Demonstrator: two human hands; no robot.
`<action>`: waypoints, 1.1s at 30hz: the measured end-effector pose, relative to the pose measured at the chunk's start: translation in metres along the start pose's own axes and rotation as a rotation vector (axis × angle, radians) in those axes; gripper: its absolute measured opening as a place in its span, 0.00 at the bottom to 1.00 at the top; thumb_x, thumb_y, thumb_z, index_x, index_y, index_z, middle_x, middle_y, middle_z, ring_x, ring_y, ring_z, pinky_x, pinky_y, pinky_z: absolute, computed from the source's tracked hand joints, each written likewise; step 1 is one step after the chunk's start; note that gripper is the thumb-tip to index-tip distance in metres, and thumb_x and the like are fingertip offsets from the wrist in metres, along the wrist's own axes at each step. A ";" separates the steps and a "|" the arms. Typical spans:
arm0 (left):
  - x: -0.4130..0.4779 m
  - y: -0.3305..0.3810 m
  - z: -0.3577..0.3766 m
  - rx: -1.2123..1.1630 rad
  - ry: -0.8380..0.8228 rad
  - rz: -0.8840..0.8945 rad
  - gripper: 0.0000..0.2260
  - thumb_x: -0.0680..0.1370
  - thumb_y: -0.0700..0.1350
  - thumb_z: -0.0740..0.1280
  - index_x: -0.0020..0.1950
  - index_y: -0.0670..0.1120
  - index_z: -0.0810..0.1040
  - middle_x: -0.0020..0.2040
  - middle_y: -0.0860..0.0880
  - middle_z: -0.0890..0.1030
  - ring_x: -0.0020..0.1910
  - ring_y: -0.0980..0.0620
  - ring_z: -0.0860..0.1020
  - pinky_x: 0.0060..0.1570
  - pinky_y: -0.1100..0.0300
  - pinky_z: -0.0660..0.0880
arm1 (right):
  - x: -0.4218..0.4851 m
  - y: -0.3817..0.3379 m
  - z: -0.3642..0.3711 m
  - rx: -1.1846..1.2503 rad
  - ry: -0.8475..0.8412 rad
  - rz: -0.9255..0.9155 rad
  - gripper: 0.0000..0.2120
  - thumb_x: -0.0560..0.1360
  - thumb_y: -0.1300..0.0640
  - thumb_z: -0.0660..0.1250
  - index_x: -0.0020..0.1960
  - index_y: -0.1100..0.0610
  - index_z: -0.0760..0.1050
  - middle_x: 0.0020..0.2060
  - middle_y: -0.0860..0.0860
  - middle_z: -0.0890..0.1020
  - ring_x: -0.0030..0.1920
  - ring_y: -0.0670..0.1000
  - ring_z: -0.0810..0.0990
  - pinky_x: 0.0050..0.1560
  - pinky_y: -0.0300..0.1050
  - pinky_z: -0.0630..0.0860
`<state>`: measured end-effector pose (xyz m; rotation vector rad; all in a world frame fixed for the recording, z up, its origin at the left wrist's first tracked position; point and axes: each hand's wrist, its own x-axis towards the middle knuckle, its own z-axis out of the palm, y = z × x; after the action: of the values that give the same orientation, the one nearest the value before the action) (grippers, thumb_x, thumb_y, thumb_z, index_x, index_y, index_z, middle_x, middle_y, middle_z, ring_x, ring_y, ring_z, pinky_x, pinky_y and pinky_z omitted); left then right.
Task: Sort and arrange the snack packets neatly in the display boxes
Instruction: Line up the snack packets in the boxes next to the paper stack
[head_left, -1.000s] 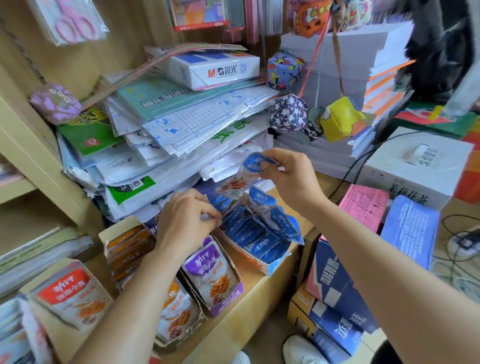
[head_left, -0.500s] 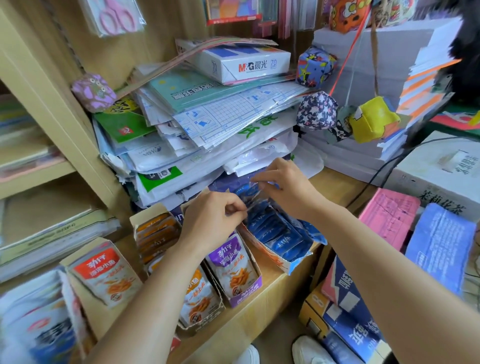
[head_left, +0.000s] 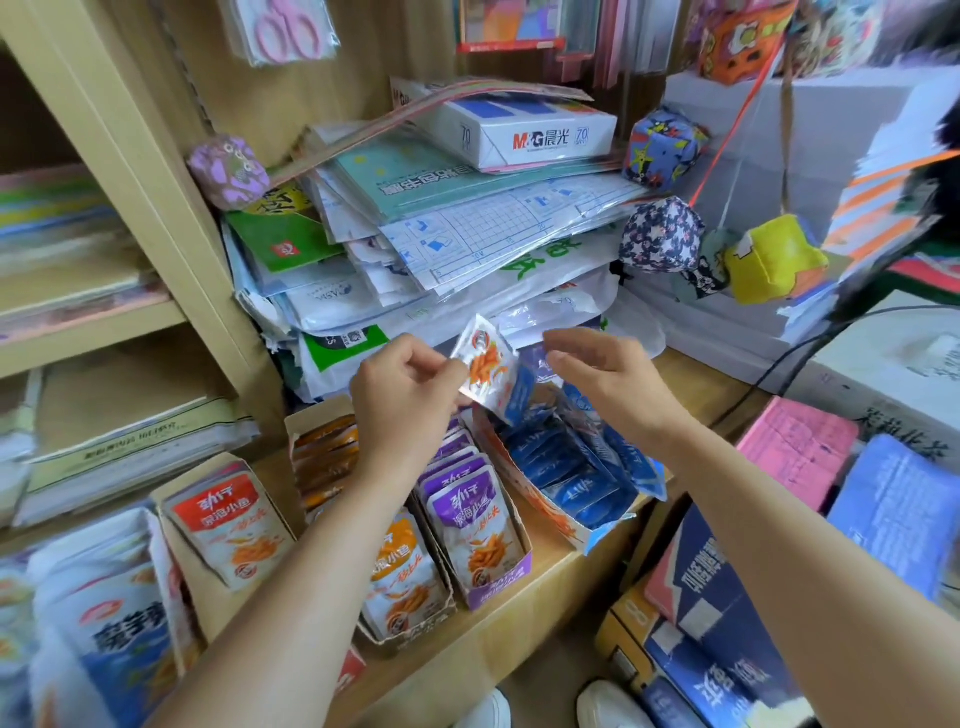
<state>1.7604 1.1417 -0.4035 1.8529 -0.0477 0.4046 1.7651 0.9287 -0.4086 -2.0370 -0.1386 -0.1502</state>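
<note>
Blue-and-white snack packet (head_left: 488, 374) has been raised clear of the blue display box (head_left: 545, 499), where both hands were buried half a second ago. It is now pinched by the left hand (head_left: 405, 395). The right hand (head_left: 608, 384) has been opened and is held just beside it.

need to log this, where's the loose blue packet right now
In the head view, the left hand pinches the blue packet above the blue display box, with the right hand open beside it.

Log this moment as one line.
left hand pinches snack packet | right hand open beside it | packet above blue box
</note>
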 end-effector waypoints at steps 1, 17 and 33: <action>0.000 0.002 0.000 -0.084 0.033 -0.043 0.06 0.73 0.40 0.71 0.37 0.46 0.77 0.32 0.47 0.83 0.34 0.46 0.85 0.40 0.47 0.82 | 0.000 0.000 -0.002 0.045 0.045 -0.003 0.18 0.80 0.53 0.68 0.69 0.54 0.76 0.57 0.46 0.84 0.55 0.39 0.82 0.58 0.38 0.78; 0.002 -0.015 0.010 0.164 -0.117 0.055 0.04 0.76 0.46 0.73 0.51 0.52 0.84 0.43 0.58 0.85 0.46 0.63 0.82 0.48 0.62 0.76 | 0.003 -0.007 -0.018 0.390 0.200 -0.042 0.08 0.77 0.67 0.69 0.55 0.59 0.79 0.43 0.50 0.86 0.43 0.49 0.84 0.43 0.44 0.82; 0.001 -0.002 0.016 -0.134 -0.344 0.103 0.10 0.77 0.44 0.74 0.57 0.53 0.84 0.50 0.55 0.86 0.53 0.59 0.82 0.58 0.62 0.77 | 0.008 0.005 0.008 -0.541 0.010 -0.397 0.10 0.77 0.65 0.70 0.54 0.53 0.84 0.48 0.51 0.80 0.50 0.55 0.75 0.50 0.49 0.72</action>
<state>1.7655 1.1276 -0.4091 1.7729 -0.3961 0.1451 1.7742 0.9340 -0.4155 -2.5240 -0.5463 -0.4887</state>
